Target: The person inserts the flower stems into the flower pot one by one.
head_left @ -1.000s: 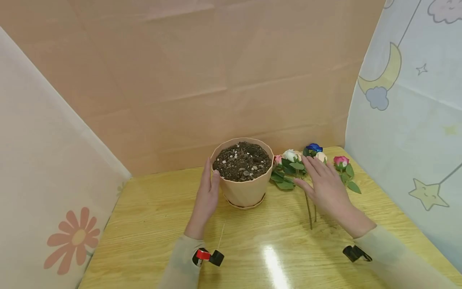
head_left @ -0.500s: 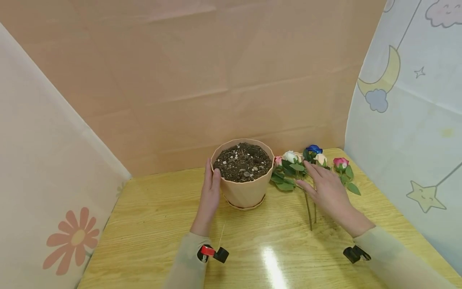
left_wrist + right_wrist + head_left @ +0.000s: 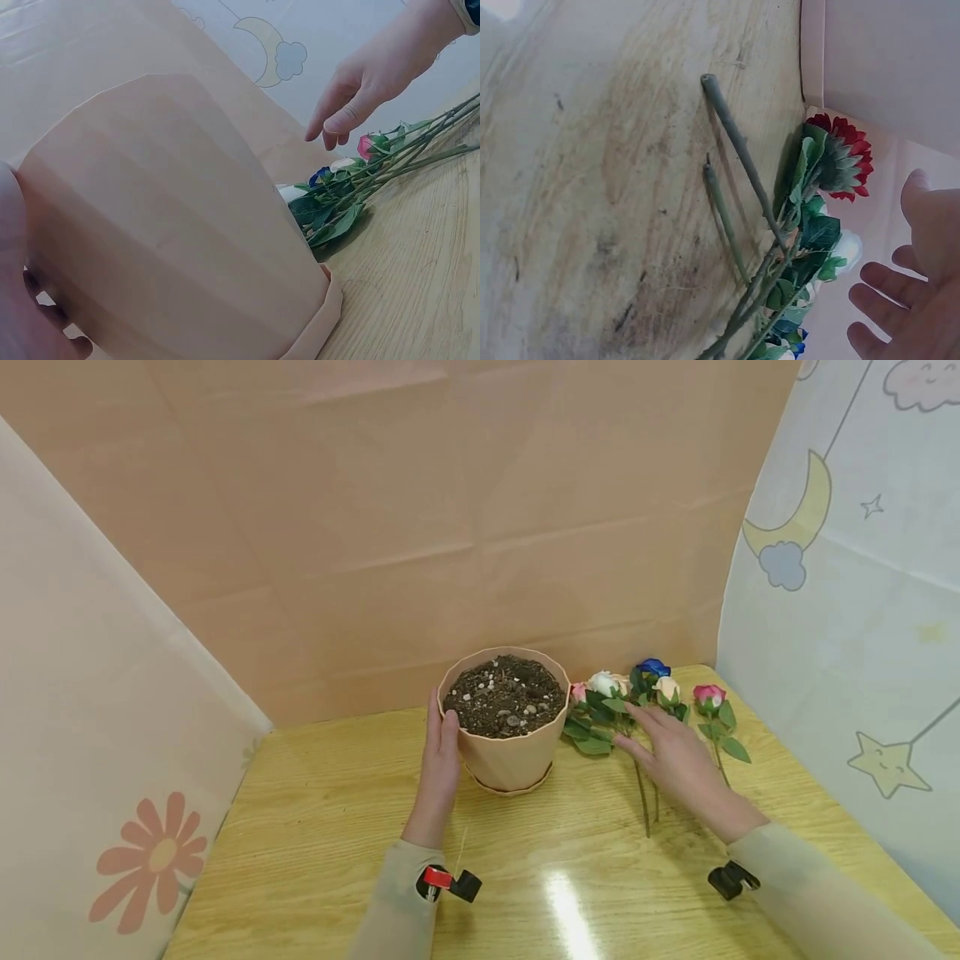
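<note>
One pot (image 3: 510,752) of soil; five flowers (image 3: 626,702) beside it; left hand (image 3: 438,760) lay flat against the pot; right hand (image 3: 675,752) hovered, fingers apart, over the flowers.

Pot (image 3: 512,752) mid-table (image 3: 315,827), soil (image 3: 504,695) in it; left hand (image 3: 439,760) against pot's left side; flowers (image 3: 622,706) right of pot, under right hand (image 3: 675,756).

Right hand (image 3: 678,756): drew back toward the person, lower over the flower stems (image 3: 643,793).
Cream rose (image 3: 666,688): came clear of the fingers.
Left hand (image 3: 439,758): slid slightly forward along the pot (image 3: 510,752).
</note>
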Action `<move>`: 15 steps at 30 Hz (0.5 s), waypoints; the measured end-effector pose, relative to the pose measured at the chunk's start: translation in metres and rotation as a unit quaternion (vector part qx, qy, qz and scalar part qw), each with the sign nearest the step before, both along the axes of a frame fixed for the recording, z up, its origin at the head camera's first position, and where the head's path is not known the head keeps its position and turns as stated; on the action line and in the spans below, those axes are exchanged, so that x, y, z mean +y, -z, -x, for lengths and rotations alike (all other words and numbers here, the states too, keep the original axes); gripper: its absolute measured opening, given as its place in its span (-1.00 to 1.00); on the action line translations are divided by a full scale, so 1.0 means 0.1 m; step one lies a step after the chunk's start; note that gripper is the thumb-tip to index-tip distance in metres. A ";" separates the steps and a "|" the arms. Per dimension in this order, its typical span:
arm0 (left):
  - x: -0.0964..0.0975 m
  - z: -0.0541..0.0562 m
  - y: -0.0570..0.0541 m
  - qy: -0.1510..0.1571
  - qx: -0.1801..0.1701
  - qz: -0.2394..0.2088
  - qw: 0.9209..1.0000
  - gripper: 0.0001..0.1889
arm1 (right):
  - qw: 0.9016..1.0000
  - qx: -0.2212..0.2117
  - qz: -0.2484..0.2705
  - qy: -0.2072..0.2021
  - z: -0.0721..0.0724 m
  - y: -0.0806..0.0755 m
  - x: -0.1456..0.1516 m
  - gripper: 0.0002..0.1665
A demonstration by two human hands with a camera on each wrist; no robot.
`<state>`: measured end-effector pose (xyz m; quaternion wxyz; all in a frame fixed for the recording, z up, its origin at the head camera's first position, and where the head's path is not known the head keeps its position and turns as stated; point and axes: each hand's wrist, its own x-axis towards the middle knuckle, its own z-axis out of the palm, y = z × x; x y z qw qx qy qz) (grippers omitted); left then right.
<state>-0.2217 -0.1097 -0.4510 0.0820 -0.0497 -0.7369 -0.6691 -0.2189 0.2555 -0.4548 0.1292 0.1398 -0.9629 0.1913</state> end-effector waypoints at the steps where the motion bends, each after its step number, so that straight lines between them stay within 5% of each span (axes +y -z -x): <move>1: 0.00 0.00 0.00 0.000 0.000 0.000 1.000 -0.33 | 1.000 -0.005 0.001 -0.001 0.01 0.01 0.00 -0.13; 15: -0.02 0.03 0.01 0.001 0.015 0.017 1.000 -0.32 | 0.998 -0.058 0.018 -0.006 0.18 0.17 0.02 -0.22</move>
